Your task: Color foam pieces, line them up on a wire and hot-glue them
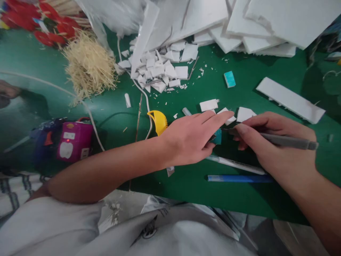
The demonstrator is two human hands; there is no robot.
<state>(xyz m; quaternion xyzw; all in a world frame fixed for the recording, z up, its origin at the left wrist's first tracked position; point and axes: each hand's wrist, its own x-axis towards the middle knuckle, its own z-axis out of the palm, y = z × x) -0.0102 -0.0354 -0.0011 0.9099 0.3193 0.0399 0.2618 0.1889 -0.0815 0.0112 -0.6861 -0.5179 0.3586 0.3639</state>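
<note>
My left hand (190, 137) is held low over the green table, its fingers closed on a small teal-faced block (217, 136), mostly covered by them. In my right hand (277, 142) is a slim grey pen-shaped tool (286, 140), its thin tip pointing left at the block. Whether the tip touches the block I cannot tell. A yellow curved piece with a toothed edge (159, 122) shows behind my left wrist; the rest is hidden. Below my hands lie a white pen-like stick (237, 164) and a blue stick (237, 178). White foam pieces (244, 114) lie just beyond my fingers.
Another teal-topped block (229, 79) and a long white foam strip (290, 99) lie farther back. Behind are broken foam bits (160, 69), stacked foam sheets (261, 25) and a straw pile (90, 67). A magenta box (74, 141) and white cord (92, 119) are left; another person's hand (8, 93) shows there.
</note>
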